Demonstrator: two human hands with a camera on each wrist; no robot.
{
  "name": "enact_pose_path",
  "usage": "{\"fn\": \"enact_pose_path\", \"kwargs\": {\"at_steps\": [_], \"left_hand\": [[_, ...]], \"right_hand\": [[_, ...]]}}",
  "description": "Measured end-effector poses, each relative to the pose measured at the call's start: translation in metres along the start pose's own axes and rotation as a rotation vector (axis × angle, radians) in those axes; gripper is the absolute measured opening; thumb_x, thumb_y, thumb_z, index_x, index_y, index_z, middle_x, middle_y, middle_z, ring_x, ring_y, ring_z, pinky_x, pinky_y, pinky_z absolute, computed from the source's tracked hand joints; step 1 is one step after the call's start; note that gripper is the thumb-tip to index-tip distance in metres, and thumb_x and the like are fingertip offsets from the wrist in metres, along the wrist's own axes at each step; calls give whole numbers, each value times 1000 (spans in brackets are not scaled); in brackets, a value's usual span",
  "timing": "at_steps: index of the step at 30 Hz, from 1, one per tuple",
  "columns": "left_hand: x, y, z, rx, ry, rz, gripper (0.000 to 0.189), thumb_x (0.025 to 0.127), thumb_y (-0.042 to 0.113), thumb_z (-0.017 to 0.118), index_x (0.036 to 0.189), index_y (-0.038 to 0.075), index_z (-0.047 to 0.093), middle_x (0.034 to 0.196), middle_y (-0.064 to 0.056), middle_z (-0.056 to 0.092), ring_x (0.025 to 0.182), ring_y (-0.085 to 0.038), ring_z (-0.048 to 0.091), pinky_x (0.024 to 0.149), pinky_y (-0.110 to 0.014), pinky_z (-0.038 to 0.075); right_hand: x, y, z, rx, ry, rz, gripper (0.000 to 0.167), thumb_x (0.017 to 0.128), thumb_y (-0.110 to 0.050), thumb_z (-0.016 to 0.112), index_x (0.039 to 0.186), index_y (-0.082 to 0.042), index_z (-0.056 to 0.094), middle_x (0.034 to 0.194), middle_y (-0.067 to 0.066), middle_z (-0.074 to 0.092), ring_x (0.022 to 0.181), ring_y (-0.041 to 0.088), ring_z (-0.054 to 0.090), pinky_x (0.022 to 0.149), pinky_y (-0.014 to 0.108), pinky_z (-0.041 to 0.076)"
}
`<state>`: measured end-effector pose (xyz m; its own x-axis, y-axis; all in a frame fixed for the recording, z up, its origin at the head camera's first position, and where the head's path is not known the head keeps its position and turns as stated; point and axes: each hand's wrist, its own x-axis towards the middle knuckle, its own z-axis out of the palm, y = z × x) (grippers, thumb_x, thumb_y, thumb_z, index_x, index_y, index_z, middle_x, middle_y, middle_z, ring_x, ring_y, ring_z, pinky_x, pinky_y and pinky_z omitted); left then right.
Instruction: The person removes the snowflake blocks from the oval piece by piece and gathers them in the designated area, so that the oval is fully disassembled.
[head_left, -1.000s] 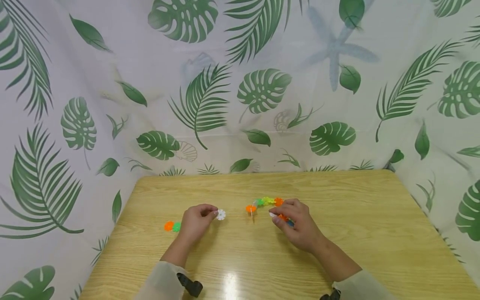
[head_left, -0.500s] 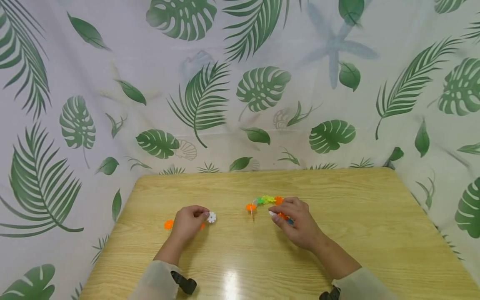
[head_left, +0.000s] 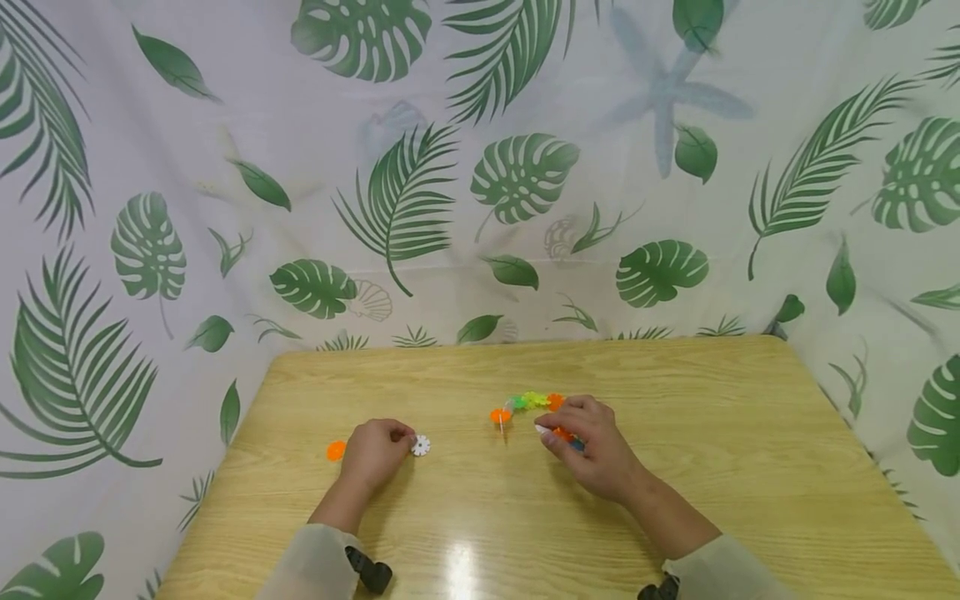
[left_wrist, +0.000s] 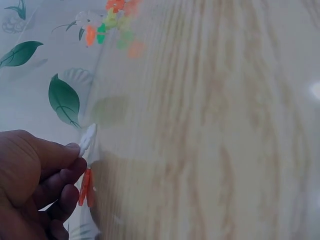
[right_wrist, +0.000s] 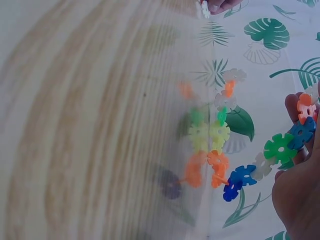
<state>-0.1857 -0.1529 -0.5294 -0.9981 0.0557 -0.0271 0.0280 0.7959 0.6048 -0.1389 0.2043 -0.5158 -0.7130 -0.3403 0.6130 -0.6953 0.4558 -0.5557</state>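
Observation:
Between thumb and index finger, my left hand (head_left: 373, 454) pinches a white snowflake-shaped plastic disc (head_left: 422, 446), held edge-on in the left wrist view. Just below those fingers, an orange disc (left_wrist: 86, 187) shows; whether it touches them I cannot tell. My right hand (head_left: 592, 446) holds one end of a chain of interlocked snowflake discs (right_wrist: 218, 135), with a white disc (head_left: 542, 428) at its fingertips. The chain curves away over the table through blue, green, white, orange and yellow pieces. Its far end has an orange disc (head_left: 500, 415) with a white one standing upright.
Another orange disc (head_left: 336, 451) lies to the left of my left hand, partly covered by it. The wooden table (head_left: 480, 500) ends at a leaf-patterned cloth (head_left: 450, 208) hanging behind and at the sides.
My left hand has moved left and slightly toward me, carrying the white disc away from the chain. The right hand and the chain have hardly moved.

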Motion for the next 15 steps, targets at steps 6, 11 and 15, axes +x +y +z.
{"fn": "enact_pose_path", "kwargs": {"at_steps": [6, 11, 15], "left_hand": [[0, 2, 0, 64, 17, 13, 8, 94, 23, 77, 93, 16, 80, 91, 4, 75, 82, -17, 67, 76, -41, 55], [0, 1, 1, 77, 27, 5, 7, 93, 23, 77, 94, 17, 80, 90, 5, 75, 81, -17, 67, 75, -39, 55], [0, 2, 0, 73, 48, 17, 6, 92, 21, 78, 92, 16, 80, 89, 4, 75, 82, -18, 68, 76, -40, 55]], "right_hand": [[0, -1, 1, -7, -18, 16, 22, 93, -5, 74, 113, -15, 77, 98, -14, 69, 106, 20, 51, 97, 62, 30], [0, -2, 0, -10, -22, 15, 21, 94, -7, 73, 113, -15, 77, 98, -14, 69, 107, 21, 52, 98, 64, 31], [1, -3, 0, -6, -22, 16, 21, 95, -7, 73, 113, -15, 76, 97, -15, 68, 107, 21, 52, 99, 65, 29]]}}
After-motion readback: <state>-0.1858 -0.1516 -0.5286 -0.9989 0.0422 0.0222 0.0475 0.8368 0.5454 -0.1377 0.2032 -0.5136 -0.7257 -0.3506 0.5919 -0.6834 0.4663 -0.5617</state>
